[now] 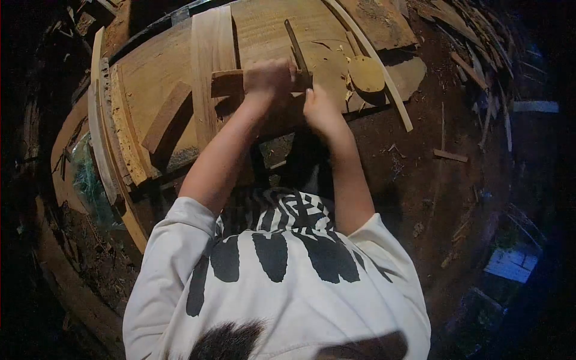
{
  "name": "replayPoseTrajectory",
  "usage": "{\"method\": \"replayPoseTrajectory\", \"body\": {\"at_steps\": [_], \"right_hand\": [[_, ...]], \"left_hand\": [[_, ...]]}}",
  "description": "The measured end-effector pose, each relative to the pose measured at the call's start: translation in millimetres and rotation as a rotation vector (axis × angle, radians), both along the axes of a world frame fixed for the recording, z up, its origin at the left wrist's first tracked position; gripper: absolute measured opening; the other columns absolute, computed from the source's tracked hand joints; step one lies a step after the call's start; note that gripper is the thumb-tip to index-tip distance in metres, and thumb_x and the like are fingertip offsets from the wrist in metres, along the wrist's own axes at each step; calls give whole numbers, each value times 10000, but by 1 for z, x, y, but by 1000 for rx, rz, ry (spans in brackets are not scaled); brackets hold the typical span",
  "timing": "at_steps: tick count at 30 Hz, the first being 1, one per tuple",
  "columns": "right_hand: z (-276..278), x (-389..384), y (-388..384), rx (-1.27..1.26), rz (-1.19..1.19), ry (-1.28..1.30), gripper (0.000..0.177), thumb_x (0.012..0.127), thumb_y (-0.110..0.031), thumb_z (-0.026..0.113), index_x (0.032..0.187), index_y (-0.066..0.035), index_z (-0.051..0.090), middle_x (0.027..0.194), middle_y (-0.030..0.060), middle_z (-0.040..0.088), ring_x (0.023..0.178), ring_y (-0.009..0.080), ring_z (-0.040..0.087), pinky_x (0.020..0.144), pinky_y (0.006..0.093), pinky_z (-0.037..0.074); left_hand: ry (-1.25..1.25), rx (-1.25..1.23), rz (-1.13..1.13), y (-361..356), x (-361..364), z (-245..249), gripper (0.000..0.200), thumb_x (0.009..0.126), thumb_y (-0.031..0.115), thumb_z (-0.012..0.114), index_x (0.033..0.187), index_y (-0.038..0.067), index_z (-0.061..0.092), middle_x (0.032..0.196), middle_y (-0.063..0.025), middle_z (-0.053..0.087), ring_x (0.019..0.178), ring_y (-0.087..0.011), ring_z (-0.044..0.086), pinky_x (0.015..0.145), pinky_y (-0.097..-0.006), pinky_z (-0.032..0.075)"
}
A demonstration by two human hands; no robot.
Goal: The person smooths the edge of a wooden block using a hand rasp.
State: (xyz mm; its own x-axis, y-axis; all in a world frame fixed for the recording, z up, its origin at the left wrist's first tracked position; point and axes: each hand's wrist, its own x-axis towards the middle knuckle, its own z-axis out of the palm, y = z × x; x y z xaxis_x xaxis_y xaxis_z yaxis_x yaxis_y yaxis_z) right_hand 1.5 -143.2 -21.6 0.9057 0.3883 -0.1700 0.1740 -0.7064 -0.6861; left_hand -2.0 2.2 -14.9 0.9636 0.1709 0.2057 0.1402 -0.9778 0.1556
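Wooden block [227, 83]: short, brown, lying crosswise over a pale upright plank [211, 42] on the wide board that serves as bench [150, 72], just left of centre at the top of the view. Left hand [270, 78]: fingers closed over the block's right end, holding it down. Right hand [321, 111]: just below and right of the left, at the lower end of a dark narrow tool [296, 45] that slants up across the board; its fingers face away, so the grip cannot be told. Nearby: round wooden disc [366, 73], thin pale slat [384, 81], loose shavings, an offcut [450, 156] on the earth floor [432, 198]. Risks, as judged: the hands are nearly touching, so a slip of the tool could meet the left knuckles; the block rests on a narrow plank and may rock or skid under pressure; shavings underneath would loosen its footing; dim light hides the tool's edge.
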Motion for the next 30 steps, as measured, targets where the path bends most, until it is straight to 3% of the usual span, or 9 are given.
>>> {"method": "replayPoseTrajectory", "body": {"at_steps": [7, 9, 11, 17, 19, 22, 24, 27, 30], "right_hand": [[43, -103, -66, 12, -74, 183, 266, 933, -183, 384, 1060, 29, 483, 832, 315, 570, 847, 475, 554, 691, 500, 462], [53, -112, -72, -77, -134, 370, 280, 934, -188, 389, 1104, 15, 480, 855, 315, 573, 871, 464, 555, 711, 491, 466], [42, -100, -63, -56, -122, 270, 281, 934, -192, 388, 1097, 17, 481, 858, 312, 575, 874, 464, 555, 720, 488, 467], [24, -7, -2, 21, -39, 89, 262, 927, -169, 369, 1031, 36, 497, 1004, 291, 553, 990, 454, 506, 829, 473, 430], [46, -2, 4, -183, 150, 49, 247, 918, -150, 366, 1032, 25, 500, 1039, 297, 533, 1020, 446, 485, 840, 474, 413], [23, -27, -21, 11, 46, 29, 242, 916, -152, 374, 1037, 20, 494, 962, 298, 554, 962, 454, 515, 790, 490, 423], [38, -64, -45, -81, -19, 144, 246, 926, -167, 374, 1032, 21, 493, 897, 294, 571, 910, 465, 537, 755, 494, 434], [50, -110, -73, -59, -97, 204, 258, 934, -182, 376, 1041, 24, 489, 870, 291, 580, 888, 473, 545, 736, 496, 445], [56, -120, -79, -50, -110, 330, 279, 938, -194, 374, 1071, 24, 487, 908, 303, 576, 919, 469, 540, 753, 491, 445]], "left_hand": [[98, -77, 105, -1, 7, 4, 162, 764, 288, 552, 760, 207, 693, 722, -105, 660, 663, -268, 662, 576, -391, 515], [84, -50, 98, 1, 5, -2, 155, 760, 287, 558, 756, 211, 692, 713, -103, 659, 653, -262, 663, 566, -390, 514], [-160, -33, -12, 2, 2, -6, 403, 883, 331, 429, 640, 109, 662, 566, -132, 609, 499, -272, 629, 468, -380, 497], [-121, 40, -12, -3, -4, 4, 370, 861, 333, 462, 644, 107, 660, 594, -136, 627, 544, -287, 641, 517, -385, 515], [-131, 53, -3, -3, -4, 2, 364, 859, 333, 466, 650, 108, 661, 602, -128, 631, 547, -280, 642, 518, -386, 514], [-139, 10, -54, 3, -5, 1, 337, 843, 345, 482, 666, 127, 667, 610, -113, 634, 541, -267, 640, 505, -389, 506], [-137, -40, -102, 5, -1, -3, 316, 831, 356, 494, 676, 145, 671, 610, -105, 632, 533, -261, 637, 491, -391, 500], [-55, 50, 86, 3, 8, -12, 276, 796, 398, 525, 695, 178, 657, 598, -80, 626, 505, -249, 623, 458, -390, 484], [-82, -42, 13, 4, 4, -10, 181, 759, 284, 543, 692, 199, 688, 644, -66, 650, 584, -256, 651, 486, -377, 498]]}}
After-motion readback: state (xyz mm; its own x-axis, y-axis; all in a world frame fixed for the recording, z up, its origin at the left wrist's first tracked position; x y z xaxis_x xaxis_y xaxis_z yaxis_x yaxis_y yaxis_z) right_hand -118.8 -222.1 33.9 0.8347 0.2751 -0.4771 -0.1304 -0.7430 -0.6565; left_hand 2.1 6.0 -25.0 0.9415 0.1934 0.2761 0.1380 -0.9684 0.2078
